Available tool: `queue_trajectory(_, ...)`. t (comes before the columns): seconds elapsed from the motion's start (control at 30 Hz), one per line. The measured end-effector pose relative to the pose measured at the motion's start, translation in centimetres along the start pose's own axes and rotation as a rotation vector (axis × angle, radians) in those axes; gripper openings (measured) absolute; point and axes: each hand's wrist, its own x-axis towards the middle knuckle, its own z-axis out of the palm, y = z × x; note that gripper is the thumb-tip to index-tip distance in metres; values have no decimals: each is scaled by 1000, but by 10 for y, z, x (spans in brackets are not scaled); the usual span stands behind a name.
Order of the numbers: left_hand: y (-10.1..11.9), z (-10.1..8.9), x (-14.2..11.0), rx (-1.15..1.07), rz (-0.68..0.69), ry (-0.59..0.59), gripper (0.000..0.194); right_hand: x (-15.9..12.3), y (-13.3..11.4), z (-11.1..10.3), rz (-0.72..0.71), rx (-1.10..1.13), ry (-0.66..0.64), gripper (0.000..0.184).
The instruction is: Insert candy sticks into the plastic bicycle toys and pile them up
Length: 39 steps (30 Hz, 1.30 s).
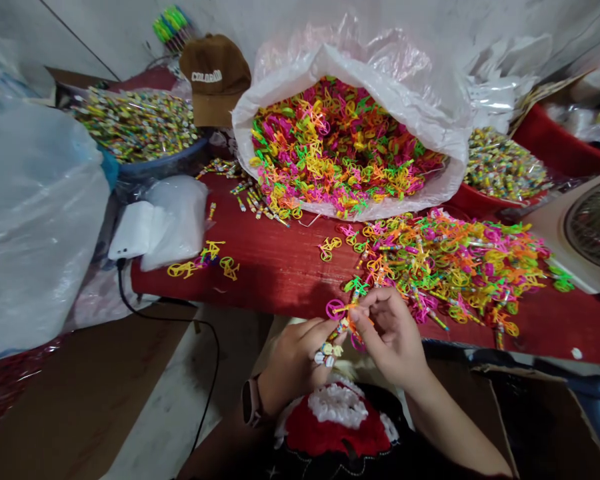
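Two big lots fill our red-clothed table (260,280): a white sack (300,87) of coloured plastic bicycles (340,147) at the back, and a loose heap of bicycles (455,267) at the front right, mixed with striped sticks (437,320). We hold our hands just off the table's front edge, below the heap's left end. Our left hand (295,363), a watch (253,402) on its wrist, and our right hand (390,333) both pinch one pink-wheeled bicycle (343,317), fingertips nearly meeting and hiding its middle. Its long axis runs slantwise, one wheel out left of the fingers, the other low by the right hand, which lies nearer the heap. Small figures (325,355) hang below the left fingers.
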Motion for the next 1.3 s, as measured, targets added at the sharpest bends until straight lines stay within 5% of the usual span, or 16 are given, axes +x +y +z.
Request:
queue_trajectory(0.37,10,4,6,17,89,91,16,-8,6,0,-42,25,32,15)
queue_trajectory(0.7,3,18,-6,-47,-37,10,25,-1,10,2,-59,-94,37,16)
queue_trajectory(0.8,-10,23,-5,-176,-165,26,29,21,2,-19,-116,-199,125,10)
queue_trajectory(0.93,-42,24,-7,-248,-510,151,25,67,-21,-89,-377,-427,600,26)
queue_trajectory(1.0,-60,24,-6,-289,-666,243,26,89,-29,-128,-382,-634,756,27)
queue_trajectory(1.1,-78,25,-4,-396,-760,348,32,113,-33,-166,-238,-960,674,21)
queue_trajectory(1.2,-85,27,-3,-452,-768,342,31,124,-31,-167,-253,-1185,550,17)
queue_trajectory(1.3,-90,29,-2,-521,-751,339,24,125,-28,-131,-397,-1198,583,18)
